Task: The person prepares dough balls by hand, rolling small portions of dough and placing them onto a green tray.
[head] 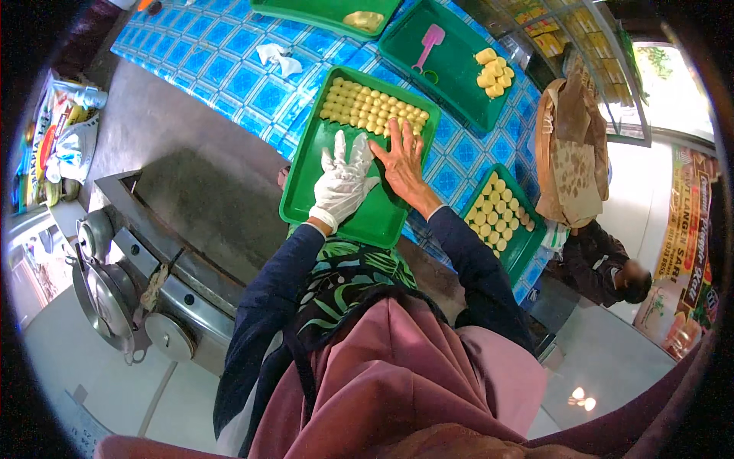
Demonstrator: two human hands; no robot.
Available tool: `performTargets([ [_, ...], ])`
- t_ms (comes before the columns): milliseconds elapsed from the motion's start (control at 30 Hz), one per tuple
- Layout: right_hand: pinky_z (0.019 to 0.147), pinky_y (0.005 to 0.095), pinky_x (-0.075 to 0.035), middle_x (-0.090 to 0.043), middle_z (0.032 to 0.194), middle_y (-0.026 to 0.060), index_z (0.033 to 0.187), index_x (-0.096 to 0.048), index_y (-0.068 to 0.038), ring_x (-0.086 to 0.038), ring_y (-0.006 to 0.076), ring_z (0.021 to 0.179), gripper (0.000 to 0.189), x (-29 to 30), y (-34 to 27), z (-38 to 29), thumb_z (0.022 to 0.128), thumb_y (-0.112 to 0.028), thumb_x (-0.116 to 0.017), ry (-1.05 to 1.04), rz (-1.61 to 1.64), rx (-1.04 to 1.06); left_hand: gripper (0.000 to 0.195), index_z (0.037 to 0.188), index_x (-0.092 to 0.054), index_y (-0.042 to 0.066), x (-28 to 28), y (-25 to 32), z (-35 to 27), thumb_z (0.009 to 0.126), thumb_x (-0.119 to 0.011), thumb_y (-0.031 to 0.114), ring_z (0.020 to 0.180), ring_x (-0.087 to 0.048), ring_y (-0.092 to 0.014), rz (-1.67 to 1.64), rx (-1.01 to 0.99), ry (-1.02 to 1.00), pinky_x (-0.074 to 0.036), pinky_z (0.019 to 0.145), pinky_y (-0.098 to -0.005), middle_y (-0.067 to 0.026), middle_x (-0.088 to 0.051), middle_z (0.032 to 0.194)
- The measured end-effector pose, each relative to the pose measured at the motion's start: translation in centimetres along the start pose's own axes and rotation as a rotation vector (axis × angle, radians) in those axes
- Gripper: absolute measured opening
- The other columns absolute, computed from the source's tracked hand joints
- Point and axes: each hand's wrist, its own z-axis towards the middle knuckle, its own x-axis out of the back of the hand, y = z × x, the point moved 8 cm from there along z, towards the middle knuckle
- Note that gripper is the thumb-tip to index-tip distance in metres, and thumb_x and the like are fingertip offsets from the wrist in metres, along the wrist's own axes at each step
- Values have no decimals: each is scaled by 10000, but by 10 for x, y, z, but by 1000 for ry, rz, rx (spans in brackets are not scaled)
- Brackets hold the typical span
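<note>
A green plastic tray [304, 198] lies right in front of me, its near end at my apron. Rows of small pale-yellow dough balls [367, 108] fill its far part, packed side by side. My left hand [345, 186], in a white disposable glove, is spread palm down over the bare near part, fingertips pointing at the rows. Beside it, my bare right hand [404, 166] reaches to the near right edge of the balls with its fingers apart. Its fingertips overlap the front row; whether they press on a ball is hard to see. Neither hand visibly holds anything.
Beyond, another green tray [395, 43] holds a pink plastic scoop [429, 43] and yellow dough pieces [493, 73]. To the right, a tray [524, 252] carries flat pale rounds [492, 213]. A crumpled white glove [280, 59] lies on the blue checked tablecloth [229, 74]. A person [599, 264] is at right.
</note>
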Motion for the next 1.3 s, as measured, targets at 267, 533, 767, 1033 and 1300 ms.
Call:
performTargets([
  [267, 1107, 695, -278, -191, 1642, 311, 1444, -593, -198, -204, 557, 1481, 540, 4, -5, 2, 932, -33, -548, -53, -103, 41, 711, 1570, -395, 76, -4, -6, -12, 1007, -580, 470, 1502, -270, -505, -15, 2, 30, -349, 1130, -689, -141, -354, 1641],
  [533, 1107, 731, -257, -140, 1679, 268, 1469, -581, -234, -143, 562, 1509, 679, -6, -11, 7, 875, 95, -571, -52, 8, 17, 626, 1557, -375, 28, 8, -10, -33, 1025, -558, 303, 1481, -281, -547, -130, 86, 47, -403, 1110, -674, -147, -334, 1643],
  [767, 1120, 749, -236, -122, 1690, 262, 1480, -563, -248, -148, 542, 1520, 714, 1, -16, 13, 857, 101, -571, -2, 96, -3, 620, 1561, -364, 22, 1, -20, -61, 1022, -546, 268, 1480, -255, -582, -118, 180, 16, -383, 1145, -655, -157, -335, 1637],
  [1033, 1086, 738, -266, -119, 1673, 303, 1485, -549, -228, -191, 561, 1488, 713, -7, -34, 1, 851, 94, -586, 52, -2, 43, 622, 1563, -361, 40, 2, -21, -62, 1019, -561, 265, 1475, -227, -606, -118, 183, 70, -379, 1117, -687, -161, -334, 1634],
  [1300, 1085, 730, -275, -124, 1652, 346, 1531, -470, -190, -172, 601, 1482, 671, -9, -48, -8, 902, 15, -580, 0, 0, 69, 638, 1571, -346, 23, 3, -17, -51, 1021, -557, 269, 1485, -200, -607, -56, 150, 97, -412, 1076, -689, -180, -360, 1622],
])
